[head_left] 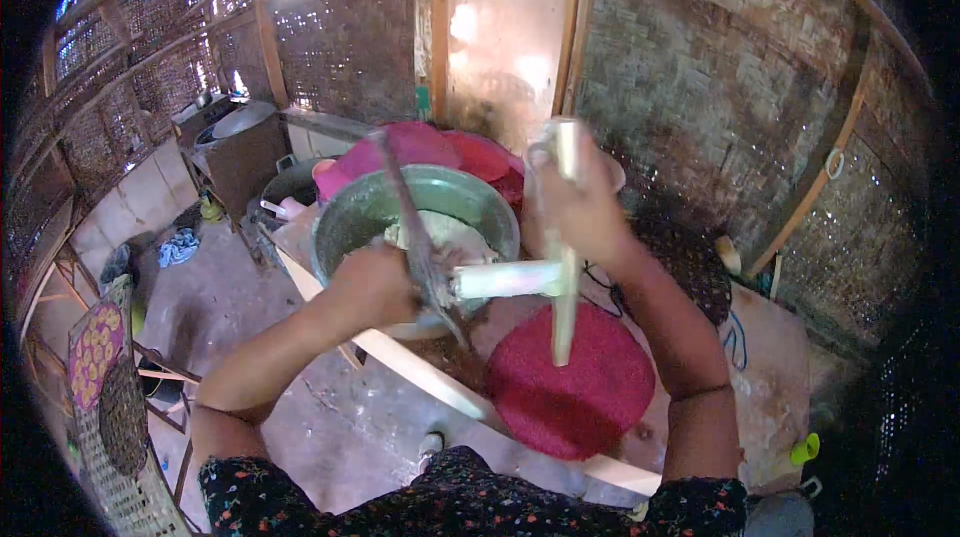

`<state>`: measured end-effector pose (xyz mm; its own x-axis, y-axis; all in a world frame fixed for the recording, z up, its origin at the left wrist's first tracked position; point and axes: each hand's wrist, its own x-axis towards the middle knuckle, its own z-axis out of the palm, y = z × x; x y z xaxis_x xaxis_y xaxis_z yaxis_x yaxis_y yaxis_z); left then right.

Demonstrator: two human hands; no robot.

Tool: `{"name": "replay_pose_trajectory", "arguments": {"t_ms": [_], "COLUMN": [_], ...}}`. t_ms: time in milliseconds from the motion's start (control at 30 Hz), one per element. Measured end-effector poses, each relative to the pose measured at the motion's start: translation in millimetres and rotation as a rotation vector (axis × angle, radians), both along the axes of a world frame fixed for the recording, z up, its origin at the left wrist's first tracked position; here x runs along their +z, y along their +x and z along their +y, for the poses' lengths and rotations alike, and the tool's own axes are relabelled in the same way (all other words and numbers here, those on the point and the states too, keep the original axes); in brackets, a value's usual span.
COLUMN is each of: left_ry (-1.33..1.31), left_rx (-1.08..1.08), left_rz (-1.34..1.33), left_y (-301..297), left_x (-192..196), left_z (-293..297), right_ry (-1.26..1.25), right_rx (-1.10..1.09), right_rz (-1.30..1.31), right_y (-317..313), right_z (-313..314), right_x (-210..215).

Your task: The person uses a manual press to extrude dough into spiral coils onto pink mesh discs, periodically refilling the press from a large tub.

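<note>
Pale, cream-coloured wooden tool (520, 280), built as a cross: a thick round bar lying level, a thinner stick running upright through its right end. Thinner stick gripped near the top by the right hand (572, 205), grip closed tight around it, lower end hanging over a round red woven tray (570, 387) on the counter (760, 377). Left hand (372, 283) wrapped shut around the handle of a dark metal blade (412, 227), blade slanting up and away across the bowl rim. Left end of the thick bar just beside that left grip, touching or nearly touching the blade; cannot tell which. Behind both hands, a green metal bowl (350, 217) holding a whitish, crumbly mass (445, 234). Beyond the bowl, pink and red plastic basins (450, 149) stacked against the wall.
</note>
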<state>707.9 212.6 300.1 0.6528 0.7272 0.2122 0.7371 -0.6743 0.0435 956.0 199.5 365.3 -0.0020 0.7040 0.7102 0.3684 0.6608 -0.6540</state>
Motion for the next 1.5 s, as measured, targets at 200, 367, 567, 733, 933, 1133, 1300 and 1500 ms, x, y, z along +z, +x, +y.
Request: {"name": "replay_pose_trajectory", "arguments": {"t_ms": [200, 367, 567, 733, 933, 1133, 1300, 1500], "left_ry": [-0.581, -0.811, -0.415, -0.319, 0.094, 0.245, 0.128, -0.012], "left_rx": [0.216, 0.055, -0.267, 0.077, -0.163, -0.243, -0.221, -0.220], "left_rz": [-0.975, -1.751, -2.189, -1.632, -1.242, -1.052, -0.991, -0.978], "left_y": [-68, -40, -55, -59, -59, -60, -68, -80], "left_x": [-35, -51, 6, 31, 13, 7, -8, -16], "left_z": [66, 107, 167, 203, 244, 251, 251, 259], "right_ry": [0.173, -0.035, -0.548, -0.676, -0.836, -1.063, -1.115, -1.236], "right_rx": [0.019, -0.131, -0.063, -0.185, -0.256, -0.089, 0.119, 0.251], "right_rz": [0.808, 1.192, -0.085, -1.461, -1.357, -1.083, -0.898, -0.561], "right_y": [50, -9, -59, -64, -92, -99, -121, -110], "right_z": [80, 168, 170, 133, 117, 119, 137, 127], "right_x": [-21, -88, -165, -170, -115, -157, -182, -170]}}
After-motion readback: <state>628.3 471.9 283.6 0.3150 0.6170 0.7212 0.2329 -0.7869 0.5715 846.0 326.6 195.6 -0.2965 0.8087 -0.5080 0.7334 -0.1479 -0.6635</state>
